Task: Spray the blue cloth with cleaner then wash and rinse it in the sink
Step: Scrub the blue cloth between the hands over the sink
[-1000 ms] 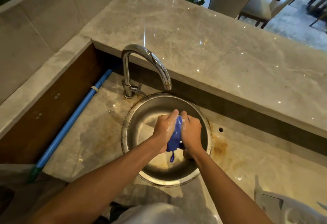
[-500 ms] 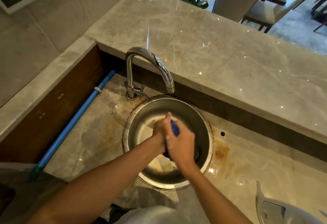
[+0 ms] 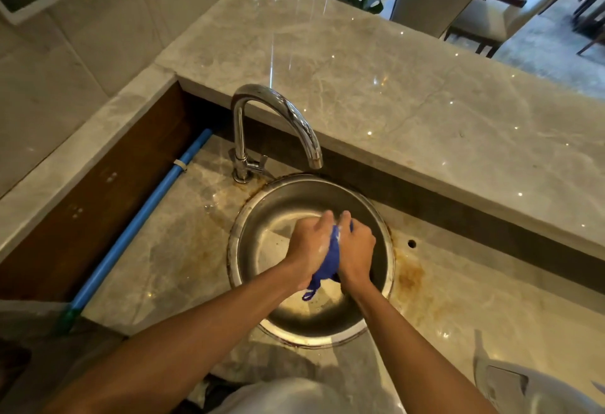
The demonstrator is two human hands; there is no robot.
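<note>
- Over the round steel sink (image 3: 386,251), I am holding the blue cloth (image 3: 331,258) bunched between both hands, above the basin floor and not resting on it.
- I am gripping one side of the wad with my left hand (image 3: 309,245), fingers curled round it; whitish suds are showing on the knuckles.
- I am gripping the other side with my right hand (image 3: 357,250), fingers likewise curled; the two fists are almost touching, with the cloth pinched between them.
- A thin tail of the cloth is hanging down below my hands, toward the near part of the basin.
- The chrome tap (image 3: 278,112) is arching over the far rim; I am seeing no stream at its spout, so water appears off.
- Judgement: I am working the wash step, rubbing the soapy cloth against itself; rinsing is not yet done.
- Next move probably calls for freeing one hand to reach the lever (image 3: 258,164) at the tap's base, then bringing the cloth under the spout.
</note>
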